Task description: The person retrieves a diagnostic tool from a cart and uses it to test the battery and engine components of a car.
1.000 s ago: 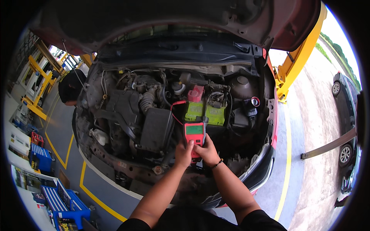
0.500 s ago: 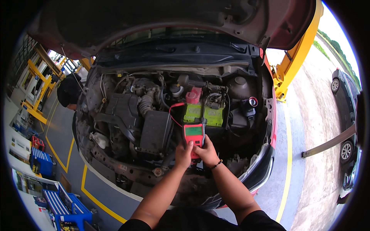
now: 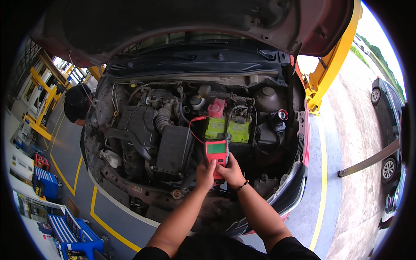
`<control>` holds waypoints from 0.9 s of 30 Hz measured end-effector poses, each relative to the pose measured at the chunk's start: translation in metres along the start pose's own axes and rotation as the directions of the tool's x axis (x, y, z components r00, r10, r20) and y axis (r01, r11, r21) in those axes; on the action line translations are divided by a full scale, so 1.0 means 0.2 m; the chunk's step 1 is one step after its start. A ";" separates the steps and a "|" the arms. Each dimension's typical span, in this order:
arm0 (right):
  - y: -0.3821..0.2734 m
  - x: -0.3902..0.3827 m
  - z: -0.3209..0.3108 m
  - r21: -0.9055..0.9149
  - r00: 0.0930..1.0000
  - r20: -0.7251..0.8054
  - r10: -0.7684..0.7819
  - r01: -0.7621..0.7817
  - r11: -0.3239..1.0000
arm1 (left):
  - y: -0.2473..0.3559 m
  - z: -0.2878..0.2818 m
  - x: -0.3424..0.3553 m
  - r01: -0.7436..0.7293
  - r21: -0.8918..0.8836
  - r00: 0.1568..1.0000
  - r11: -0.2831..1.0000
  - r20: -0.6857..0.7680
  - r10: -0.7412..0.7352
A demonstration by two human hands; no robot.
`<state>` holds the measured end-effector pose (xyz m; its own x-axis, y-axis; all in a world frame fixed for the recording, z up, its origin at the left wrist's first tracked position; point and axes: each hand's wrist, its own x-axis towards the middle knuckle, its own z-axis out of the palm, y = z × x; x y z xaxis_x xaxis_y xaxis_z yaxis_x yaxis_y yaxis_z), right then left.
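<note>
both my hands on red battery tester, held over open engine bay. left hand grip wrapped on lower body, right hand grip holding right edge. tester just in front of green-topped battery, red lead running up toward it. hood raised.

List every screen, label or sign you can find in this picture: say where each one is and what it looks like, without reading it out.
Tester screen: small green rectangle on the red handheld tester held by the left hand and right hand.
Battery labels: two yellow-green rectangular panels on the battery, just beyond the tester.
Shelf packages: pale boxes with printed fronts at the far left edge; details too small to tell.
</note>
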<state>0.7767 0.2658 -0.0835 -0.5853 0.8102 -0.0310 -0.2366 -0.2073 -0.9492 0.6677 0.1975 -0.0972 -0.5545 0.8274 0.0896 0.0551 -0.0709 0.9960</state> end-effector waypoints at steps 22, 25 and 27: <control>0.01 0.00 0.00 -0.035 1.000 -0.008 0.008 -0.008 0.999 | 0.00 0.00 0.00 0.019 -0.006 1.000 1.000 -0.016 -0.019; 0.02 0.01 -0.01 -0.026 1.000 -0.006 0.011 -0.012 1.000 | 0.01 0.01 0.00 0.025 -0.012 0.999 1.000 -0.019 -0.025; 0.03 0.01 -0.01 -0.026 1.000 -0.008 0.009 -0.009 1.000 | 0.02 0.00 0.00 0.024 -0.001 1.000 1.000 0.002 -0.024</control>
<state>0.7758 0.2662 -0.0893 -0.5811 0.8127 -0.0418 -0.2111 -0.2001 -0.9568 0.6680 0.1970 -0.0940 -0.5537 0.8301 0.0660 0.0415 -0.0516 0.9978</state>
